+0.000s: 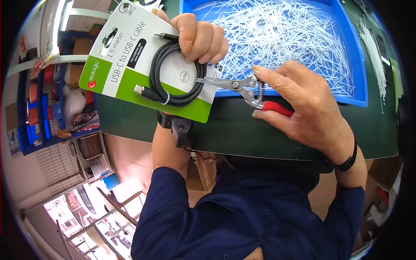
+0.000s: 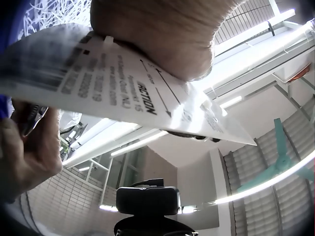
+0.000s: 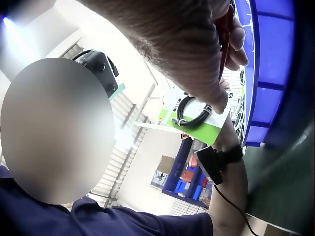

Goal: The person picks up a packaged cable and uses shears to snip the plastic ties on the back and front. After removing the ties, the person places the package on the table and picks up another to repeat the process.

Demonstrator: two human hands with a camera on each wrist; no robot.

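Observation:
My left hand grips a green and white cable card by its upper right edge, with curled fingers over the front. On the card lies a coiled black braided USB-C cable; a white tie loops round the coil near the lower connector. My right hand holds spring-loaded snips by their red handle. Their narrow tips reach the right side of the coil. In the left wrist view the card's printed back shows under the hand.
A blue tray full of thin white plastic strips stands behind the hands on the dark green table. A bundle of longer white strips lies right of the tray. Shelves with bins stand at the left.

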